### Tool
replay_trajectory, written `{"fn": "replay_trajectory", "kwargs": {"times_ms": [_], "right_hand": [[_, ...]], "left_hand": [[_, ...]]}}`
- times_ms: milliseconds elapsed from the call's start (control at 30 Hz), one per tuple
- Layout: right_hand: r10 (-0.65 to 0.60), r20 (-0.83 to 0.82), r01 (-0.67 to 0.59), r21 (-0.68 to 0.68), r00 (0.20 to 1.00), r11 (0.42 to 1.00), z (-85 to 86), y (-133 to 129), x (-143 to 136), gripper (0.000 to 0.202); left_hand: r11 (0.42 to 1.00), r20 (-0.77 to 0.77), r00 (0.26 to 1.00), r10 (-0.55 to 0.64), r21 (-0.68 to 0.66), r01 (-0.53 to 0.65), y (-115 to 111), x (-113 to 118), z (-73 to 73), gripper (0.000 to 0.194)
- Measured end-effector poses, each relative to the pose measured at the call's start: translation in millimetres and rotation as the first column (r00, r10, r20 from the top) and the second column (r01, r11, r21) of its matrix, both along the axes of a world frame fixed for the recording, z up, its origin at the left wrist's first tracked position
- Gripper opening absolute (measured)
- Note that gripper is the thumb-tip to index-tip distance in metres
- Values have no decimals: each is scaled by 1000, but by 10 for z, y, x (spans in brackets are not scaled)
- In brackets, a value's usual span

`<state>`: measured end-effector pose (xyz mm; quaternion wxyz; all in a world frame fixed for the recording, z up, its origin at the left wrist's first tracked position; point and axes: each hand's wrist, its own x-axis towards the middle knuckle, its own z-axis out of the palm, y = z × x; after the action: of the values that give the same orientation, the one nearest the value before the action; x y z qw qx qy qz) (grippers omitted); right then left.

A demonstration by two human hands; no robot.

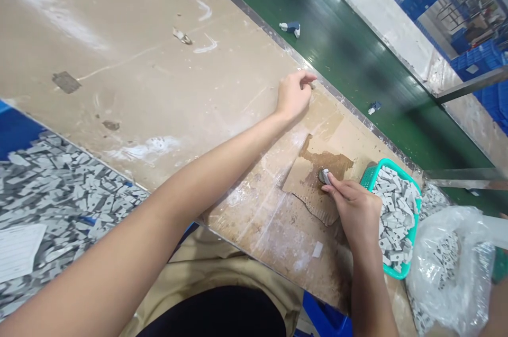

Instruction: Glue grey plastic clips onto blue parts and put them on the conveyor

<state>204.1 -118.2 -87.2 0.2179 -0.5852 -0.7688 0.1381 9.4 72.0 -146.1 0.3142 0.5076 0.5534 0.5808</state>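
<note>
My right hand [355, 202] pinches a small grey-white plastic piece [326, 176] between thumb and fingertips. The piece is at a small, round, dark-looking spot or dish on a torn cardboard sheet [296, 175], which has a brown wet-looking stain. Further up, at the table's far edge beside the green belt, my left hand [293, 94] rests with its fingers curled inward. Whatever may be inside those fingers is hidden. Right of my right hand stands a teal plastic basket [413, 228] filled with similar grey-white pieces [395, 205].
Along the table [138, 78] runs a green conveyor belt [337, 56] carrying small white-and-blue assemblies [291, 28]. A clear plastic bag [472, 252] of small parts sits at the right. Many grey pieces [71, 189] fill a blue bin at the left, with a paper sheet [19, 252] on top.
</note>
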Motion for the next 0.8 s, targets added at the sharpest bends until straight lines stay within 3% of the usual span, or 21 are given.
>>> {"fn": "replay_trajectory", "kwargs": {"times_ms": [200, 333, 467, 533, 667, 800], "right_hand": [[-64, -119, 55, -74, 991, 996, 25, -16, 21, 17], [-130, -222, 105, -121, 966, 987, 42, -9, 24, 17], [-158, -302, 111, -166, 940, 980, 41, 13, 20, 20], [-154, -329, 104, -165, 932, 981, 29, 22, 26, 23], [-167, -326, 128, -139, 931, 982, -9, 30, 44, 30], [-140, -314, 101, -136, 939, 986, -46, 38, 48, 34]], "left_hand": [[999, -185, 982, -33, 15, 36, -96, 23, 110, 39], [987, -412, 902, -126, 39, 155, -90, 133, 239, 38], [952, -613, 755, -233, 13, 305, 136, 509, 358, 34], [946, -635, 721, -277, -51, 319, 304, 790, 383, 30], [947, -585, 746, -318, -164, 275, 626, 1286, 358, 44], [962, -498, 825, -266, -187, 197, 858, 1427, 327, 37]]}}
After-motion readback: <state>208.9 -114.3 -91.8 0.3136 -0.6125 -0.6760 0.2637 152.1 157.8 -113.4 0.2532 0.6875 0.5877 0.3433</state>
